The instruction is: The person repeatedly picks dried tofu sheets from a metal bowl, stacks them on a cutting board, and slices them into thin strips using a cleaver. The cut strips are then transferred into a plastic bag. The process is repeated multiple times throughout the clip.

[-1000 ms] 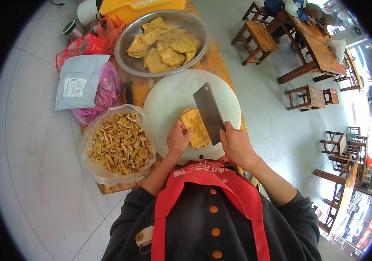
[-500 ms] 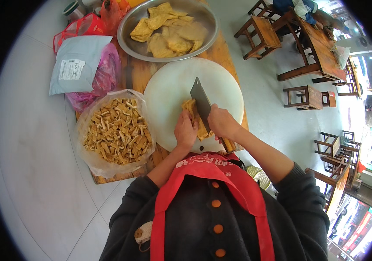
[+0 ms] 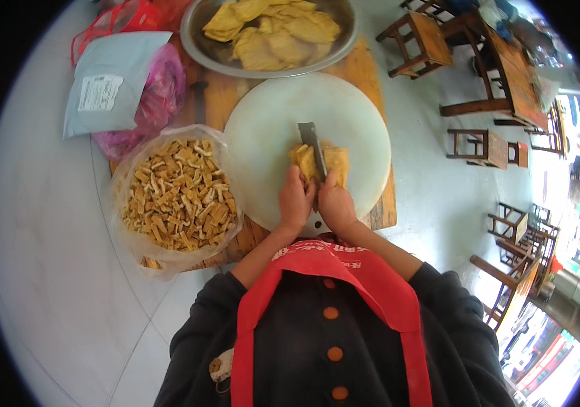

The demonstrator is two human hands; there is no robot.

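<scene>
My right hand (image 3: 337,205) is closed around the handle end of a cleaver (image 3: 311,144), its dark blade pointing away from me and standing nearly edge-down. The blade rests in a yellow-brown sheet of what looks like fried tofu (image 3: 337,164), with parts of it on both sides. Pressed against the left part of that sheet, my left hand (image 3: 296,202) has its fingers curled close beside the blade. Both hands are over the near half of a round, pale cutting board (image 3: 256,129). The cleaver's handle is hidden by my right hand.
Left of the board stands a clear plastic bag (image 3: 116,197) full of cut strips (image 3: 181,193). Beyond the board is a steel bowl (image 3: 198,57) of whole tofu sheets (image 3: 283,37). A grey parcel (image 3: 110,78) lies on a pink bag (image 3: 161,95). Wooden stools (image 3: 425,41) stand on the right.
The cleaver has turned more upright and now stands within the tofu sheet. My right hand has come left, close to my left hand. The view has shifted slightly.
</scene>
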